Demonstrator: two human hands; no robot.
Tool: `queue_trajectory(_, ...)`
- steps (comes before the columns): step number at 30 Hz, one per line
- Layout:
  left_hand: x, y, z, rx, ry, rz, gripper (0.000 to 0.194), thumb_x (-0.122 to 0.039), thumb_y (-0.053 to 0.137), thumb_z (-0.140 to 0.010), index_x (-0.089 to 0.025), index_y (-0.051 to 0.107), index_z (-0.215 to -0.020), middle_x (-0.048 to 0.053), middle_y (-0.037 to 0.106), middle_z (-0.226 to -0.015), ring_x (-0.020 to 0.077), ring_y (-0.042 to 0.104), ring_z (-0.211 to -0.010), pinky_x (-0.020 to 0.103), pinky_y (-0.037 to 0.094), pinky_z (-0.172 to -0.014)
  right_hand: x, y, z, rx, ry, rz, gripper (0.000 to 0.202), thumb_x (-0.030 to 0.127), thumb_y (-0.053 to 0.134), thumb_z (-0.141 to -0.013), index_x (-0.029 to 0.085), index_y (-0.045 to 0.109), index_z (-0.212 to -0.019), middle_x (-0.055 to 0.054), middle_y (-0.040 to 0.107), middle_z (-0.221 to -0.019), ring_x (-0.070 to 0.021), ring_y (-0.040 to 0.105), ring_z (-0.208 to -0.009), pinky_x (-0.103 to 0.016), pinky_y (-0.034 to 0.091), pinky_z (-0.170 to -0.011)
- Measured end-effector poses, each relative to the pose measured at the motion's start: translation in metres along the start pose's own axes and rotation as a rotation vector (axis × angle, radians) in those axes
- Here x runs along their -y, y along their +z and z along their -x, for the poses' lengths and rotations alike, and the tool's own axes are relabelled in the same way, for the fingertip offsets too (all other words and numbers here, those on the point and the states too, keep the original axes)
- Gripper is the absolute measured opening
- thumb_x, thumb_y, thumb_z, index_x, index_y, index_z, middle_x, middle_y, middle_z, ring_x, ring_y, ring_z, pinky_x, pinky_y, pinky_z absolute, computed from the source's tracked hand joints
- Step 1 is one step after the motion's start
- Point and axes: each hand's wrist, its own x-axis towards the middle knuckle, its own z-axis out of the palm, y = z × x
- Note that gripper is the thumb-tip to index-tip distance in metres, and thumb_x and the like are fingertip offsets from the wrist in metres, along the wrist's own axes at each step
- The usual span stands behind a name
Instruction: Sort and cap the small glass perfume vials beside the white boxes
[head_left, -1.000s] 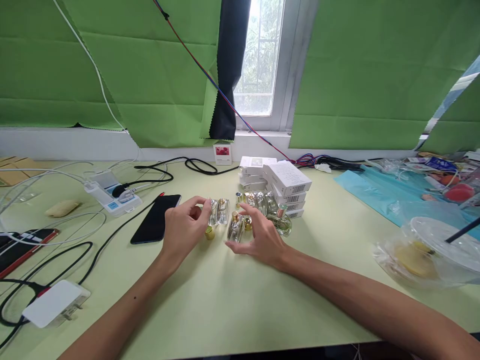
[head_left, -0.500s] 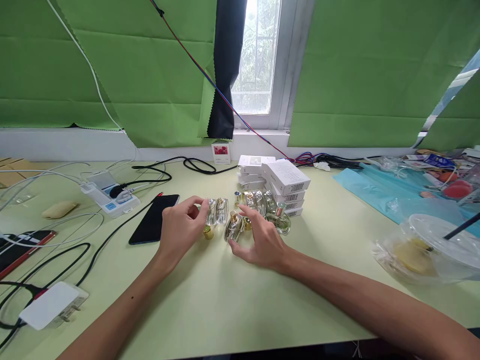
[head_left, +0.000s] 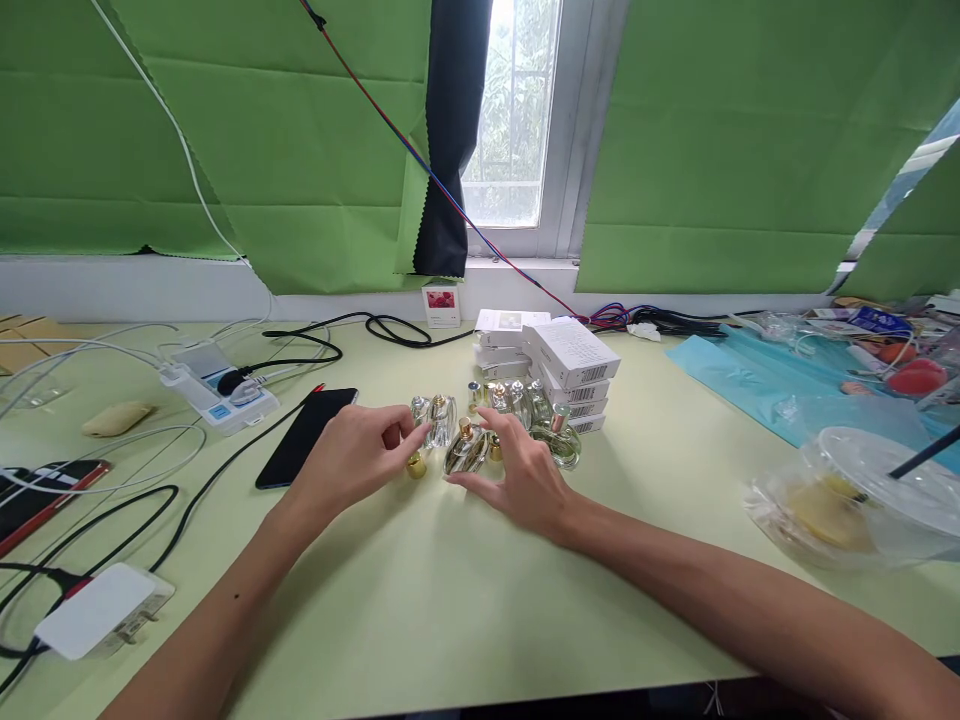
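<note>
Several small glass bottles stand together at the middle of the table. My left hand is beside the two clear bottles on the left, thumb and fingers curled close together around the gold cap; whether it grips anything is hidden. My right hand has its thumb and fingers apart around the right side of a glass bottle with a gold neck. Behind that hand are more clear bottles, and a greenish round bottle lies to its right.
White boxes are stacked behind the bottles. A black phone, a power strip and cables lie on the left. On the right are blue plastic and a lidded clear container.
My left hand has dropped slightly and its thumb has moved right, towards the bottles. The gold-necked bottle and my right thumb have shifted slightly left.
</note>
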Motion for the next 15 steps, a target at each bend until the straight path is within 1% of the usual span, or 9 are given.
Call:
queue_trajectory(3, 0.0038, -0.004, 0.0003, 0.08, 0.049, -0.101, 0.036, -0.047, 0.054, -0.086, -0.021, 0.058, -0.061, -0.002, 0.058, -0.051, 0.0124, 0.045, -0.047, 0.028, 0.028, -0.053, 0.0003, 0.0001, -0.0009, -0.003, 0.0, 0.006, 0.074, 0.057, 0.068, -0.089, 0.022, 0.034, -0.145, -0.014, 0.063, -0.121, -0.0275, 0.071, -0.1, -0.039, 0.062, -0.078)
queue_trajectory(6, 0.0068, -0.0055, 0.0013, 0.132, 0.072, -0.15, 0.035, -0.048, 0.055, -0.085, -0.022, 0.059, -0.063, -0.001, 0.059, -0.053, 0.0133, 0.047, -0.047, 0.028, 0.026, -0.053, 0.0009, -0.0005, -0.0014, -0.003, -0.004, 0.011, 0.073, 0.057, 0.067, -0.089, 0.021, 0.036, -0.144, -0.015, 0.064, -0.12, -0.0271, 0.071, -0.099, -0.037, 0.062, -0.076)
queue_trajectory(12, 0.0092, -0.004, 0.0013, 0.153, 0.095, -0.17, 0.033, -0.046, 0.051, -0.09, -0.022, 0.062, -0.069, 0.0, 0.063, -0.056, 0.0146, 0.05, -0.049, 0.029, 0.026, -0.055, 0.0017, -0.0018, -0.0026, -0.015, -0.025, 0.048, 0.072, 0.058, 0.066, -0.089, 0.019, 0.038, -0.143, -0.015, 0.064, -0.117, -0.0255, 0.071, -0.091, -0.036, 0.061, -0.069)
queue_trajectory(15, 0.0106, -0.0039, 0.0011, 0.169, 0.098, -0.181, 0.033, -0.045, 0.049, -0.091, -0.022, 0.063, -0.071, 0.0, 0.063, -0.057, 0.015, 0.052, -0.051, 0.028, 0.028, -0.056, 0.001, -0.0012, -0.0029, -0.008, -0.023, 0.056, 0.071, 0.057, 0.066, -0.089, 0.019, 0.04, -0.143, -0.015, 0.063, -0.117, -0.0255, 0.071, -0.091, -0.036, 0.061, -0.068)
